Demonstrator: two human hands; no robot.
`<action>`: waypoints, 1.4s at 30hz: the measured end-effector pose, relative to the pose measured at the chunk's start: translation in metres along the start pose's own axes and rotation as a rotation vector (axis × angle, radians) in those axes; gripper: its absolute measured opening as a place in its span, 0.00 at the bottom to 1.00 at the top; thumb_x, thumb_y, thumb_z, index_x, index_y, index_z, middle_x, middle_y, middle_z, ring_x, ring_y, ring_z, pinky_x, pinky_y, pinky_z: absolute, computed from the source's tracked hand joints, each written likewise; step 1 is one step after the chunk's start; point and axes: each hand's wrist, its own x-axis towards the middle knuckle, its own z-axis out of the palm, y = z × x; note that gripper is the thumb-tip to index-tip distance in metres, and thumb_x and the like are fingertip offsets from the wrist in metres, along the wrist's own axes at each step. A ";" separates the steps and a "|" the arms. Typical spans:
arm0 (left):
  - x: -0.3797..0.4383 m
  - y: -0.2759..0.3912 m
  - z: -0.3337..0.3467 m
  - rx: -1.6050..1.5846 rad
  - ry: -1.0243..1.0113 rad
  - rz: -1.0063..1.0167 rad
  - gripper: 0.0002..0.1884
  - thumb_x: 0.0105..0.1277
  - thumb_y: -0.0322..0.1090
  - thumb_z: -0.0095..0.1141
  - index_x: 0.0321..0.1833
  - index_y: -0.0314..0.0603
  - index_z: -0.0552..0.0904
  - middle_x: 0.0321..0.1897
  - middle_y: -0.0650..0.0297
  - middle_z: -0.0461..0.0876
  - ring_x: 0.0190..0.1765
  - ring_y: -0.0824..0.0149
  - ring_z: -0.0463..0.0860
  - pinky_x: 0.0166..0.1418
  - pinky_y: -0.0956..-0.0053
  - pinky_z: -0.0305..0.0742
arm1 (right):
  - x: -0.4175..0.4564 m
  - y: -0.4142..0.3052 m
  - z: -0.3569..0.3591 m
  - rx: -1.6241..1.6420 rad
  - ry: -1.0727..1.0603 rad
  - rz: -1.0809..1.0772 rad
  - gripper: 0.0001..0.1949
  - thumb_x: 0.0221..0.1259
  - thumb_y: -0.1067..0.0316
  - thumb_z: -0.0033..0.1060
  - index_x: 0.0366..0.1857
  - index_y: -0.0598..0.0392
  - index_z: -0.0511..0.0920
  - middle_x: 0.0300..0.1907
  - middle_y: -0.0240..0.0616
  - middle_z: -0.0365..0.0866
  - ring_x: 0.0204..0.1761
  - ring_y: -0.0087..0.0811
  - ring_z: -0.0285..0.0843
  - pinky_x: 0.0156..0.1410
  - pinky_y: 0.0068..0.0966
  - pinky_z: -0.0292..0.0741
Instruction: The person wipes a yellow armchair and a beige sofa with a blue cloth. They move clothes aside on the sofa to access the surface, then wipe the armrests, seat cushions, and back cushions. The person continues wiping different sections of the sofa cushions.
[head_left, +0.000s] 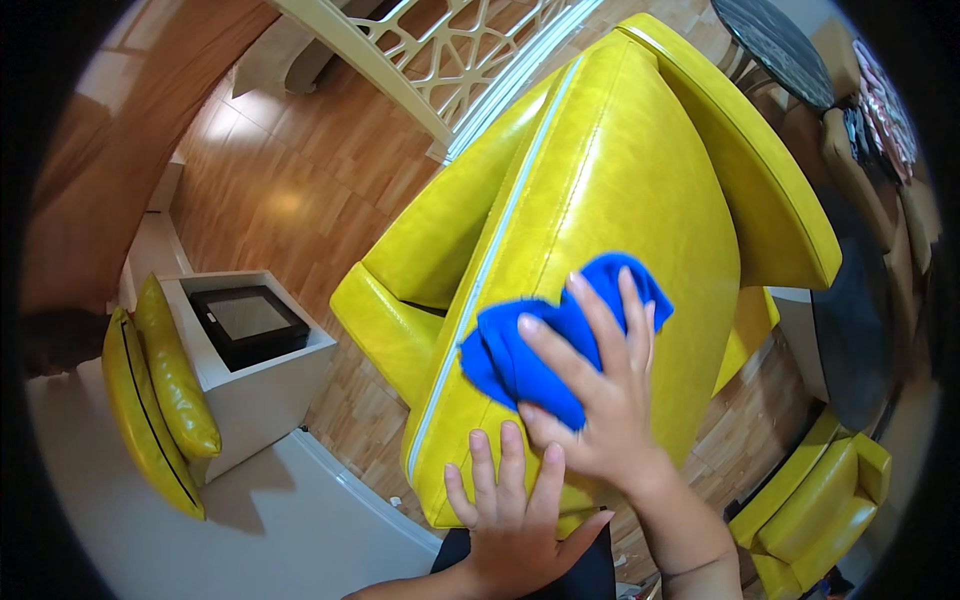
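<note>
A large yellow leather-like seat cushion (645, 180), with a stitched seam and a pale zipper along its left side, fills the middle of the view. It rests tilted on a yellow armchair (442, 232). My right hand (607, 390) presses a folded blue cloth (525, 360) flat against the cushion, its fingers spread over the cloth. Lower down, my left hand (514, 510) lies with fingers apart on the cushion's near end and holds nothing.
Two yellow cushions (161, 397) lean against a white cabinet (259, 420) with a black framed item (247, 319) on top. A cream lattice partition (465, 52) stands beyond. Another yellow armchair (814, 510) is at lower right, a dark round table (776, 49) at upper right.
</note>
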 end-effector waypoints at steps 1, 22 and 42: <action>0.000 0.002 -0.004 -0.008 -0.036 0.008 0.56 0.61 0.64 0.74 0.86 0.39 0.66 0.87 0.28 0.53 0.86 0.18 0.48 0.81 0.20 0.42 | -0.016 0.004 0.003 0.008 0.010 0.005 0.34 0.54 0.52 0.77 0.71 0.33 0.85 0.85 0.51 0.65 0.86 0.73 0.51 0.85 0.74 0.44; 0.062 0.003 -0.002 0.256 -0.043 0.354 0.51 0.67 0.57 0.73 0.86 0.35 0.65 0.87 0.30 0.55 0.89 0.25 0.49 0.85 0.26 0.33 | -0.079 0.031 0.019 0.063 0.092 0.383 0.35 0.71 0.39 0.63 0.82 0.28 0.74 0.90 0.44 0.56 0.89 0.67 0.45 0.85 0.79 0.39; 0.069 0.023 0.044 0.431 -0.166 0.351 0.47 0.70 0.64 0.67 0.82 0.34 0.72 0.86 0.33 0.60 0.89 0.24 0.46 0.85 0.24 0.25 | -0.117 0.081 0.024 0.052 0.132 0.607 0.37 0.69 0.37 0.68 0.83 0.26 0.72 0.90 0.42 0.55 0.90 0.63 0.44 0.85 0.78 0.40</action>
